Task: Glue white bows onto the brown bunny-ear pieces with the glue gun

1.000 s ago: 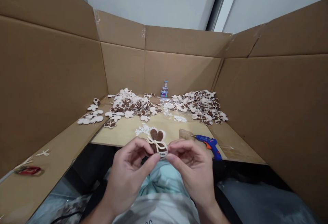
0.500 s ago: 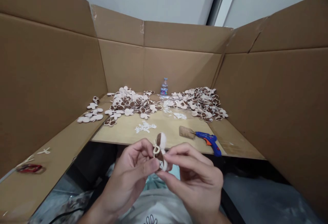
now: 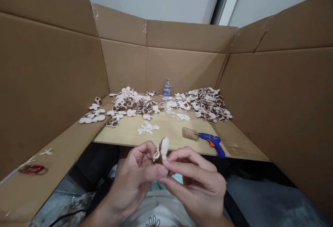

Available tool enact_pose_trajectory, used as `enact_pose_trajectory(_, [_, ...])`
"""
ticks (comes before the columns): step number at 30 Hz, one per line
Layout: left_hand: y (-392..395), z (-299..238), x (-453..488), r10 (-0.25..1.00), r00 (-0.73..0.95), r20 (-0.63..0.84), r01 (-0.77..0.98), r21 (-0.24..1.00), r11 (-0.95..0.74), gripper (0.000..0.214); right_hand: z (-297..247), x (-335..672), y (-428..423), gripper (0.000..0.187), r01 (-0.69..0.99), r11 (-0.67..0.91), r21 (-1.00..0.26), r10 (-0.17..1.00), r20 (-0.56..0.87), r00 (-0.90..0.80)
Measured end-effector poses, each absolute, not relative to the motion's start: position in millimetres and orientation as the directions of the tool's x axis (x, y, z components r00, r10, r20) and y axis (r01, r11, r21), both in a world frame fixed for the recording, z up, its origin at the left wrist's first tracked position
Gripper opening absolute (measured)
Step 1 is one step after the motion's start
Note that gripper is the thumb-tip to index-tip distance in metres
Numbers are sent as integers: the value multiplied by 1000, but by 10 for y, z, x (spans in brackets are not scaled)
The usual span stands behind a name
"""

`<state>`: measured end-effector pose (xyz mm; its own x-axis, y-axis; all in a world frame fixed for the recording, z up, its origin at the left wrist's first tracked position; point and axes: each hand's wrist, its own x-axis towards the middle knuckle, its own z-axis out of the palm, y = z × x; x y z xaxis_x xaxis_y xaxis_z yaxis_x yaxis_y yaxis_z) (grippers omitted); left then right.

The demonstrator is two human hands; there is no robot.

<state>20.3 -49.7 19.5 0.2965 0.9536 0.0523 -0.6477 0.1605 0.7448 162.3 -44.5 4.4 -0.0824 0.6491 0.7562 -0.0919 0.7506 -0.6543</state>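
Note:
Between my two hands is a small plush piece [image 3: 163, 148], brown on one side and white fluffy on the other, with a cream cord bow on its brown face. My left hand [image 3: 139, 173] is closed on its left and lower part, thumb pressed across the bottom. My right hand [image 3: 199, 178] pinches its right edge with thumb and fingertips. The fingers hide the lower half of the piece. Just beyond lies a scatter of small white tags [image 3: 148, 128] on the board. To the right is a blue glue gun [image 3: 212, 141], its nozzle on a brown pad [image 3: 190, 133].
Similar plush pieces are heaped at back left [image 3: 130, 104] and back right [image 3: 208, 104]. A small bottle [image 3: 167, 87] stands between them. More white tags [image 3: 183, 116] lie nearby. Red-handled snips [image 3: 32, 169] and a cord bow [image 3: 46, 151] rest at left. Cardboard walls [image 3: 186, 64] enclose the board.
The plush piece has turned so more of its white side shows. My left thumb has slid right over its lower part, covering the white detail seen there before.

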Motion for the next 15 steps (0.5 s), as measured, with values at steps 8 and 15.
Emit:
enact_pose_trajectory(8, [-439, 180, 141, 987, 31, 155, -268, 953, -141, 10, 11, 1688, -352, 39, -172, 645, -745, 746, 662, -69])
enact_pose_trajectory(15, [-461, 207, 177, 968, -22, 250, -75, 965, -251, 2, -7, 1713, -243, 14, -299, 476, -827, 854, 516, -70])
